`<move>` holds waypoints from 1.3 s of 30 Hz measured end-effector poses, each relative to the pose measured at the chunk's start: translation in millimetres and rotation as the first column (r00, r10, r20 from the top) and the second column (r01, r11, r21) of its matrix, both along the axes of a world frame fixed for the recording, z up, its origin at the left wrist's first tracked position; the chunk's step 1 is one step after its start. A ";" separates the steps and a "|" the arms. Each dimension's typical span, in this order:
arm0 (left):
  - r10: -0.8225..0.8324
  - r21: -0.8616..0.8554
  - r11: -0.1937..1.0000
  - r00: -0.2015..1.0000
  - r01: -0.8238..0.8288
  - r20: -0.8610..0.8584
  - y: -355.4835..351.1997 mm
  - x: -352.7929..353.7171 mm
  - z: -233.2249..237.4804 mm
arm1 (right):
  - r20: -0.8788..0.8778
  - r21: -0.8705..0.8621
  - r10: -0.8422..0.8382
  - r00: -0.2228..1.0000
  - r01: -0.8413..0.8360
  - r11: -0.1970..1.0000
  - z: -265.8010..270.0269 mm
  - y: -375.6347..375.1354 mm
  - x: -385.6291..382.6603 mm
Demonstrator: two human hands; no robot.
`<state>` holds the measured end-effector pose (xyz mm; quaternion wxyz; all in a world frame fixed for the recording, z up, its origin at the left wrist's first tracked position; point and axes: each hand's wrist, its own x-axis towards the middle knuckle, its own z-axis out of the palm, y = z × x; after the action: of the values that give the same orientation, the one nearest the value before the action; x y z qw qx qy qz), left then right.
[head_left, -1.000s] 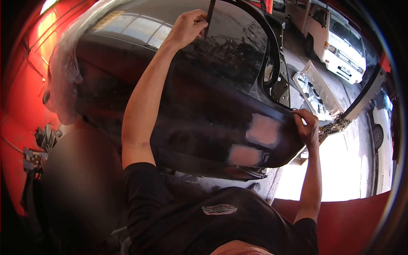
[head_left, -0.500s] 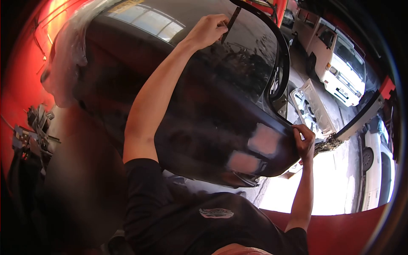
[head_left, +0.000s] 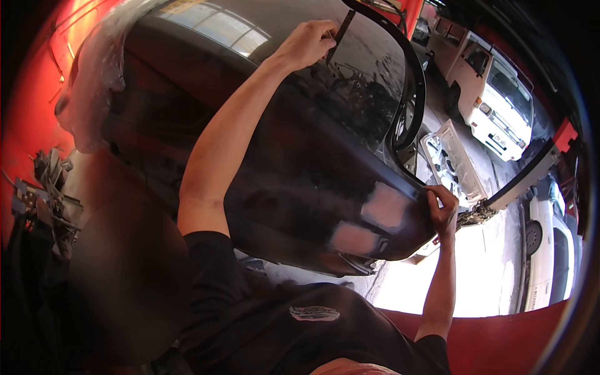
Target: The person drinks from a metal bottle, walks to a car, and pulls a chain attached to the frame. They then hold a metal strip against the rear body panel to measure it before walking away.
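A dark car body panel (head_left: pixel 281 162) fills the middle of the view, with two pinkish patches (head_left: pixel 385 205) near its lower right end. Up at the glossy, reflective glass (head_left: pixel 359 78), my left hand (head_left: pixel 307 45) is closed, pinching a thin, dark flat strip (head_left: pixel 341 36). That strip stands slanted against the glass, close to the black curved frame (head_left: pixel 417 81). At the panel's right corner my right hand (head_left: pixel 443 209) has its fingers curled over the edge, gripping it beside the upper patch.
Clear plastic sheeting (head_left: pixel 97 81) drapes over the car's left end. Scrap pieces (head_left: pixel 53 194) are heaped by the red wall at left. Beyond the panel stand a loose pale panel (head_left: pixel 451 159), a white truck (head_left: pixel 500 103) and a white car (head_left: pixel 550 250). A long bar (head_left: pixel 525 178) slants at right.
The view has shifted slightly, moving the background vehicles a little left. Both hands keep their places on the strip and the panel edge.
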<state>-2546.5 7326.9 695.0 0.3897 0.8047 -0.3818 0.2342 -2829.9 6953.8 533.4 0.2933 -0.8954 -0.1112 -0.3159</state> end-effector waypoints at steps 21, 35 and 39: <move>-0.020 -0.057 0.998 0.998 0.023 0.052 -1.2 0.1 -3.7 | -0.018 -0.009 0.013 1.000 -0.013 1.000 1.1 -0.5 0.7; -0.020 -0.010 1.000 1.000 0.020 -0.012 0.0 3.0 -0.7 | -0.010 0.022 -0.010 1.000 0.011 1.000 -0.7 -1.2 -0.1; -0.021 -0.006 1.000 0.999 0.020 -0.046 0.4 -0.4 2.1 | -0.013 0.009 -0.009 1.000 0.009 1.000 1.2 -0.1 -1.2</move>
<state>-2546.9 7327.3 697.2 0.4029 0.8049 -0.3803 0.2127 -2831.1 6953.6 534.6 0.2967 -0.8967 -0.1039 -0.3117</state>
